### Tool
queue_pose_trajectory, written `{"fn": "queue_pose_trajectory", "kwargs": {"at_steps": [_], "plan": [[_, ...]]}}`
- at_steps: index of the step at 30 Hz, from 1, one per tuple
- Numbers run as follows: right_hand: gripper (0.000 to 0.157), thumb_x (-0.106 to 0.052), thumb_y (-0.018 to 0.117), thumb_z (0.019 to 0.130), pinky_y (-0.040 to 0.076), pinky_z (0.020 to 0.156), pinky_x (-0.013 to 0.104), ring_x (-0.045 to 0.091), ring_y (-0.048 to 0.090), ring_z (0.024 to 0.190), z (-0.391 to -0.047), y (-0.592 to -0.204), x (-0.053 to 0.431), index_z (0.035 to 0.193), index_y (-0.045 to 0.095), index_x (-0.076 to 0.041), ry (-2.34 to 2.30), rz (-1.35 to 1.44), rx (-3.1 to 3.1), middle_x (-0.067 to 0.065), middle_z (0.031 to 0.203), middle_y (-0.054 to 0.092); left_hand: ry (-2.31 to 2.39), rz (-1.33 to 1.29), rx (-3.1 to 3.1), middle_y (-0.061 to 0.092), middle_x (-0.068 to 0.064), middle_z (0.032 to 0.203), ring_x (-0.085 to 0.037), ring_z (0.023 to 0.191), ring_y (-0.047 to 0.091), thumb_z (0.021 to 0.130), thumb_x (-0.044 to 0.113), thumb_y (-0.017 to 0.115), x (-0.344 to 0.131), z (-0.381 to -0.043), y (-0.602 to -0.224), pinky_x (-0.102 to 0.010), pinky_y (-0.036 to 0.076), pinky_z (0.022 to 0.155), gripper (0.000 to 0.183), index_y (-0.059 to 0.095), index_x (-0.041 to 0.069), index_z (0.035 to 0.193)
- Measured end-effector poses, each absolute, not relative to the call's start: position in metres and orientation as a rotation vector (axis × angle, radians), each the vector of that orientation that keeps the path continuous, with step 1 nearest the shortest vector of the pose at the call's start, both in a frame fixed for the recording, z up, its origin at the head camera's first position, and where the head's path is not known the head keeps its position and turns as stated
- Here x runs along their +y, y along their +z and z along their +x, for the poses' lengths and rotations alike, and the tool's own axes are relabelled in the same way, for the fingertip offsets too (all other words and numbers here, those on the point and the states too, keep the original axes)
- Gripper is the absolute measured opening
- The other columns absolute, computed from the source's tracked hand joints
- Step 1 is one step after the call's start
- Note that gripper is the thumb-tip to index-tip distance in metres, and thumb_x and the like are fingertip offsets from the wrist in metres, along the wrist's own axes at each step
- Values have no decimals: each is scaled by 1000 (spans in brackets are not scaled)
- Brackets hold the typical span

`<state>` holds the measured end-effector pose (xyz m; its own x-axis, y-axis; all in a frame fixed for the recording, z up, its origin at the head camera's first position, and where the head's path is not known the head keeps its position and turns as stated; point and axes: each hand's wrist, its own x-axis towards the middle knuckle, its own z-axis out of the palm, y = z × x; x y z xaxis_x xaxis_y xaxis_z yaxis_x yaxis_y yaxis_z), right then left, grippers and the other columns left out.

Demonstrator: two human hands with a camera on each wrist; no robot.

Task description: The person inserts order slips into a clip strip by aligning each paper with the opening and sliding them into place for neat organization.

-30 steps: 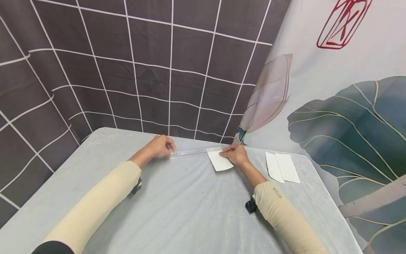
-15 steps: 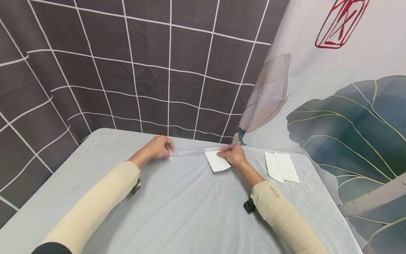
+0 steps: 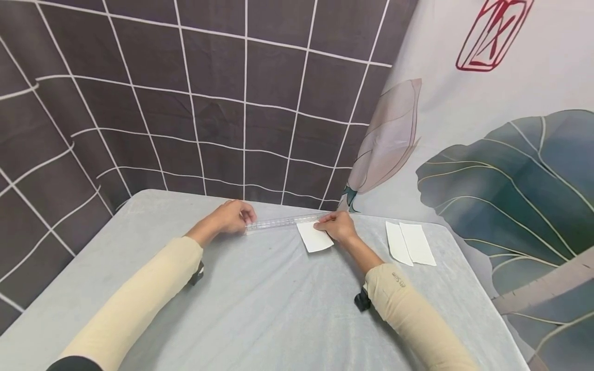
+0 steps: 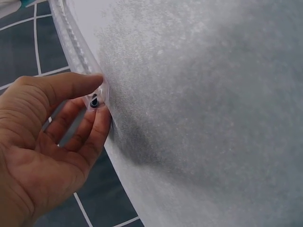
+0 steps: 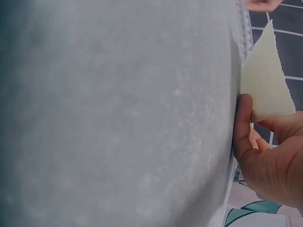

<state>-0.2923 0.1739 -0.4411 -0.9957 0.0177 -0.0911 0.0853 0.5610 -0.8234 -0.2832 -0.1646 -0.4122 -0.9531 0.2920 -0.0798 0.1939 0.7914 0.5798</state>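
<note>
Ruler, clear plastic: one, spanning the two hands near the back edge of the table, its right end closer to that edge (image 3: 275, 223).
Left hand (image 3: 232, 216): thumb and fingers pinch the ruler's left end.
Right hand (image 3: 341, 226): thumb and fingers pinch a white paper piece (image 3: 312, 239) at the ruler's right end; whether they grip the ruler too, cannot tell.
Table (image 3: 260, 304), grey cloth cover: back edge just behind both hands; cloth spreads broadly from the ruler toward the person, between the forearms.
White paper slips, two (image 3: 400, 245) (image 3: 418, 245): side by side, right of the right hand, near the right edge.
Dark gridded curtain (image 3: 213, 121): close behind the back edge, bounding room there.
Leaf-printed white curtain (image 3: 441, 134): along the right.
</note>
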Motion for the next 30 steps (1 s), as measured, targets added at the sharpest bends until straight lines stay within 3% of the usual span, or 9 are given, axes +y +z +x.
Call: {"fn": "queue_pose_trajectory", "kwargs": {"at_steps": [6, 14, 21, 30], "plan": [[23, -16, 89, 92, 50, 70, 20, 15, 67, 85, -292, -444, 171, 107, 83, 1, -1403, 74, 2711, 17, 111, 82, 844, 422, 2820, 78, -5, 97, -18, 90, 66, 64, -11, 66, -164, -281, -412, -32, 48, 85, 51, 82, 10, 108], [23, -17, 89, 92, 49, 71, 20, 19, 68, 88, -291, -443, 167, 106, 83, 1, -1398, 97, 2744, 17, 110, 82, 831, 537, 2848, 79, -1, 96, -20, 91, 69, 63, -5, 67, -168, -288, -416, -39, 52, 88, 48, 82, 17, 103], [23, -17, 89, 91, 49, 71, 20, 18, 68, 87, -289, -446, 161, 106, 84, 0, -1397, 88, 2741, 17, 108, 82, 818, 468, 2814, 81, -2, 99, -23, 97, 70, 62, -6, 68, -168, -282, -409, -43, 53, 93, 49, 83, 18, 102], [22, -16, 90, 90, 49, 72, 21, 20, 68, 89, -289, -444, 158, 103, 83, 0, -1405, 89, 2744, 15, 106, 82, 826, 519, 2838, 79, 1, 97, -19, 94, 69, 61, -7, 68, -170, -290, -421, -39, 51, 92, 50, 83, 19, 101]]}}
